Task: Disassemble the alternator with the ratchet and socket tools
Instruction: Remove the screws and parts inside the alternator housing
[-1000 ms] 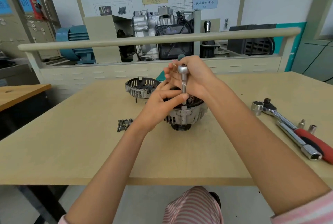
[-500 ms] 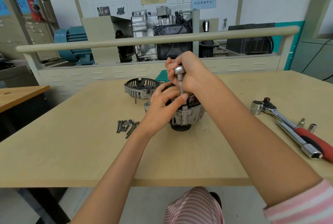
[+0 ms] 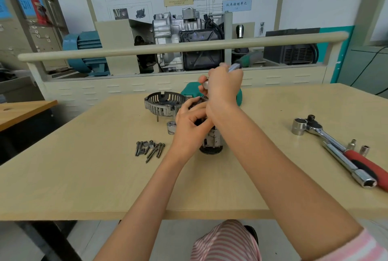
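Right hand (image 3: 223, 87) gripping small green-handled ratchet (image 3: 241, 62) above alternator (image 3: 212, 140), handle slanting up-right; left hand (image 3: 190, 126) holds housing directly below, nearer the body, with fastener and socket hidden between the hands.

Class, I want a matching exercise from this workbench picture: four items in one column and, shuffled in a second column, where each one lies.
Items
1. pile of bolts
2. large socket
3. slotted cover
4. red-handled ratchet

Places
A. far side of the table, left of the hands
B. right edge of the table
C. on the ratchet's head
D. left of the alternator, near the left hand

Pairs: 1-D, 2-C, 3-A, 4-B
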Tool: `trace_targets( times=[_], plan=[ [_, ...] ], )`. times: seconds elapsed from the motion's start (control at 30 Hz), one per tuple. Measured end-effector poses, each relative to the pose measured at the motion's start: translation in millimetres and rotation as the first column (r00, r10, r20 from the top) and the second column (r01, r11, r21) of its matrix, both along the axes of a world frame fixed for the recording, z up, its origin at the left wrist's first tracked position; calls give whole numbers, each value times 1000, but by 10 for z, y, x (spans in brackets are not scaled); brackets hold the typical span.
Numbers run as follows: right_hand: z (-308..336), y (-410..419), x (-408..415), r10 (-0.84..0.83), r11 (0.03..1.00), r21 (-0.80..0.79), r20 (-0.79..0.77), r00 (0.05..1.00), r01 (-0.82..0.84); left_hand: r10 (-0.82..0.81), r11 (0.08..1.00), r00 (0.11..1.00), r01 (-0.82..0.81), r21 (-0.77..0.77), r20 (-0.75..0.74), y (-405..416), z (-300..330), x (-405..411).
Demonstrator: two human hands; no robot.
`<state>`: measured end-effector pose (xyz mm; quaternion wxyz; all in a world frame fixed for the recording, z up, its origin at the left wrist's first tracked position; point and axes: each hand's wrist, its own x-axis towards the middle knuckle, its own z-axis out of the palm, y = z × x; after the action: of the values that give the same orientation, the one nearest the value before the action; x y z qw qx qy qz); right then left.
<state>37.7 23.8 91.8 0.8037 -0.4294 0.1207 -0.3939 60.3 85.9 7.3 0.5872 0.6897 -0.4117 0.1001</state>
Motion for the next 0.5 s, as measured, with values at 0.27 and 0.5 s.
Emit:
trace_targets(
  times=[0.27,0.5],
  plan=[
    [132,-262,-107,784,607,66,-215,583,-792,-49,997,998,51,61,-29,62,-12,18],
    [-8,3,-30,3,1000,-8,7,1000,-3,0,1000,1000,0,0,-31,29,15,-8]
  ],
)
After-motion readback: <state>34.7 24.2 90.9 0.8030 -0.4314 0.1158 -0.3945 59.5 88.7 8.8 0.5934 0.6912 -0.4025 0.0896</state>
